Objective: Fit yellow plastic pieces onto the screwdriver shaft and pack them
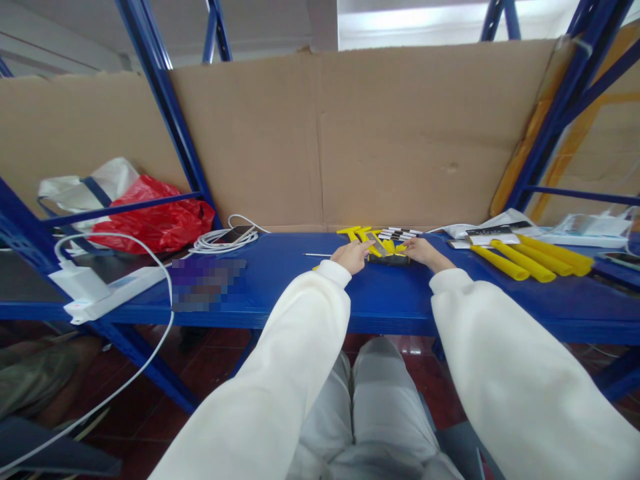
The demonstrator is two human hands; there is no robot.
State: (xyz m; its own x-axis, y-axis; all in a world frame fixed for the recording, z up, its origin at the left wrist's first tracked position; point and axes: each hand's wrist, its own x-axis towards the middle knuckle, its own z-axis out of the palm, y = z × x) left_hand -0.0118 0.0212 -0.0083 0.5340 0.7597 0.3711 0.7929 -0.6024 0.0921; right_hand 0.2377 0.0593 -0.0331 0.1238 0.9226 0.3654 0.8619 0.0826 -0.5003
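Both my arms in white sleeves reach onto a blue shelf (280, 280). My left hand (351, 255) has its fingers curled around small yellow plastic pieces (376, 245) at the middle of the shelf. My right hand (423, 253) pinches the same cluster from the right, over a dark part (391, 261). Just behind lie more yellow T-shaped pieces (353, 231) and several black-and-white strips (400, 233). A thin metal rod (317, 255) lies left of my left hand.
Several yellow tubes (530, 258) and papers (493, 233) lie to the right. On the left are coiled white cables with a phone (227, 237), a white power strip (105, 287) and a red bag (155, 220). Cardboard (375, 133) backs the shelf between blue uprights.
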